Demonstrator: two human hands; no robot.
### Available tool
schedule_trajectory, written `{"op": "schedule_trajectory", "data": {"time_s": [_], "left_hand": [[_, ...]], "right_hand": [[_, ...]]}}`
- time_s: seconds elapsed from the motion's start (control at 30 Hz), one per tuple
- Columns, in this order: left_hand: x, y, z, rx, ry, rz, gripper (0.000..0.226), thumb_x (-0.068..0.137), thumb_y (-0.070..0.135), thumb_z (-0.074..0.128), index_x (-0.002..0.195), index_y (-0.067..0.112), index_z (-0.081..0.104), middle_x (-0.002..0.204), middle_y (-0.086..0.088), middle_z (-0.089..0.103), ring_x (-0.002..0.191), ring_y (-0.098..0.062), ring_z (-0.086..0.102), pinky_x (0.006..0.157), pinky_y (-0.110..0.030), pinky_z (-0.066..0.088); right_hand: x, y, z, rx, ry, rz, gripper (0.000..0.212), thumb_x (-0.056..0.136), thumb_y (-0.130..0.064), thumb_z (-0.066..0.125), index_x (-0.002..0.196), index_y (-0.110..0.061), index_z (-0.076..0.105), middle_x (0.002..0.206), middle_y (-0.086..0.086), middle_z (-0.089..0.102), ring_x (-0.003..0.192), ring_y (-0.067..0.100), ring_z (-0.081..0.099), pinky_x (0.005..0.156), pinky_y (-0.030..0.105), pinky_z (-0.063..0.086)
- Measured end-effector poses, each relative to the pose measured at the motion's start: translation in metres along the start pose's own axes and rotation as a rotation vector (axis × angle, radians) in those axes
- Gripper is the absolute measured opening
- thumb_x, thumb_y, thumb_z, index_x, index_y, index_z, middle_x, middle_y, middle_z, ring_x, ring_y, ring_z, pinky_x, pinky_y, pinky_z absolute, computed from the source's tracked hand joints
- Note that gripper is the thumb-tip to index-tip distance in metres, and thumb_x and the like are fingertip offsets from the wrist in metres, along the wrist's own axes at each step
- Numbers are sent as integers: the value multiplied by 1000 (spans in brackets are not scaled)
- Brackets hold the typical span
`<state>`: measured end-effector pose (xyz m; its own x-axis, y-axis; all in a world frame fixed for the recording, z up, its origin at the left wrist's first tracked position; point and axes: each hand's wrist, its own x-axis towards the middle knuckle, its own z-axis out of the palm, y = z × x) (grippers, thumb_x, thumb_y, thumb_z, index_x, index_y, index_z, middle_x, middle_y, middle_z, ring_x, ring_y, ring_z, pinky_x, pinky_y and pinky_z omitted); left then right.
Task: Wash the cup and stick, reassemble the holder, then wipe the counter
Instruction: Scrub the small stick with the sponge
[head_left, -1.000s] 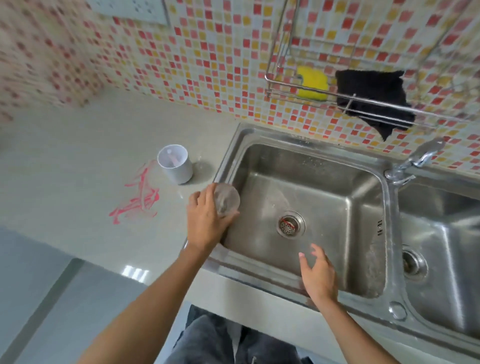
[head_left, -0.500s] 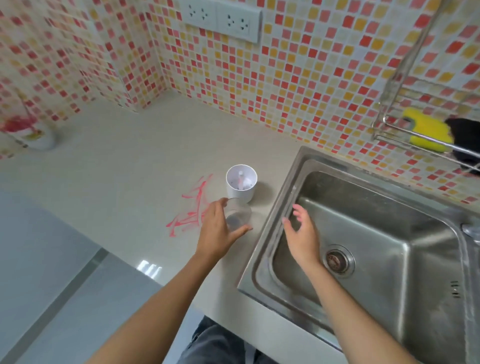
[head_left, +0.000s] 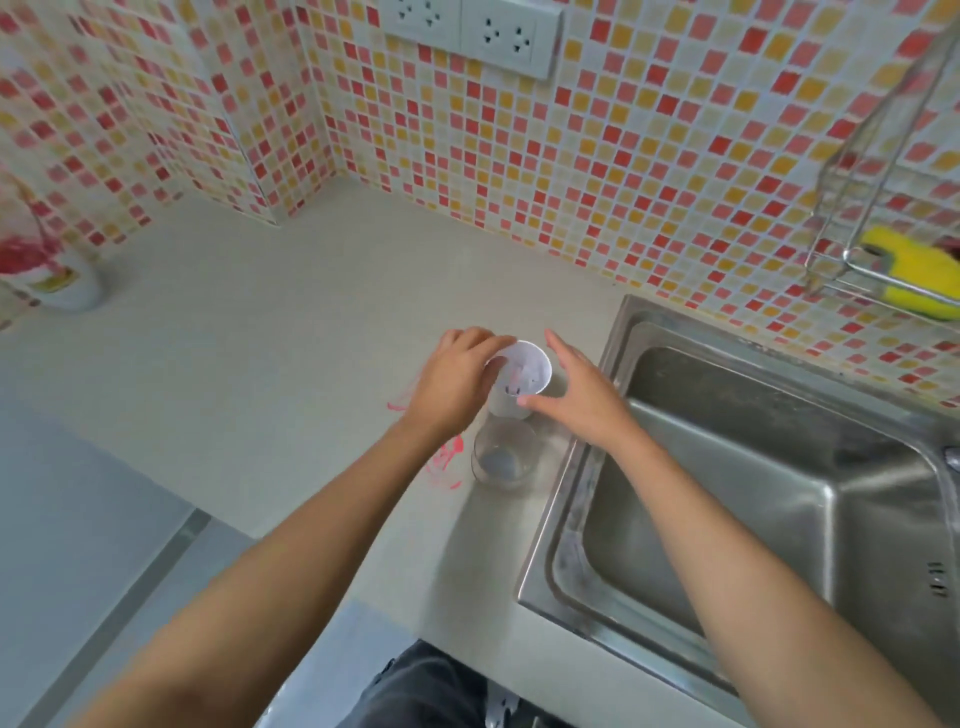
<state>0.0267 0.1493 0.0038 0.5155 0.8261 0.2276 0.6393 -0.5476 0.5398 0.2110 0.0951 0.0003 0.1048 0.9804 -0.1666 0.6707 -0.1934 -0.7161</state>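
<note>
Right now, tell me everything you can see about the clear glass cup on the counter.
The clear glass cup looks like a short, see-through tumbler, standing upright and seemingly empty, its base showing greyish through the wall. It sits on the pale counter close to the sink edge, just in front of the white holder, beside the red smear. Neither hand touches it.

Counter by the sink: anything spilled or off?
Yes. Pink-red smears streak the counter, partly hidden under the left hand. They sit just left of the clear cup, which stands upright beside the white holder that both hands are at. Nothing looks tipped or broken.
</note>
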Motion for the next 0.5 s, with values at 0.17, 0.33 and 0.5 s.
{"op": "schedule_trajectory", "data": {"time_s": [0.17, 0.33, 0.5], "left_hand": [[37, -5, -3, 220, -283, 296, 25, 91, 13, 60, 113, 16, 70, 94, -9, 66, 80, -33, 57, 78, -44, 49], [52, -6, -10, 333, -303, 508, 20, 74, 2, 73, 88, 16, 75, 73, -5, 67, 65, -28, 60, 70, -31, 44], [48, -7, -8, 291, -213, 445, 24, 71, 6, 82, 91, 17, 76, 72, -2, 65, 65, -23, 56, 63, -29, 46]], "right_hand": [[17, -8, -5, -108, -70, -26, 90, 72, -40, 80, 148, -23, 34, 147, 0, 43, 131, 19, 43, 106, 26, 32], [20, -12, -6, -125, -69, 2, 90, 68, -42, 83, 145, -22, 39, 143, 0, 47, 123, 20, 49, 104, 35, 39], [18, -16, -4, -110, -58, 45, 89, 68, -41, 83, 143, -23, 41, 139, 0, 49, 122, 21, 49, 102, 36, 41]]}}
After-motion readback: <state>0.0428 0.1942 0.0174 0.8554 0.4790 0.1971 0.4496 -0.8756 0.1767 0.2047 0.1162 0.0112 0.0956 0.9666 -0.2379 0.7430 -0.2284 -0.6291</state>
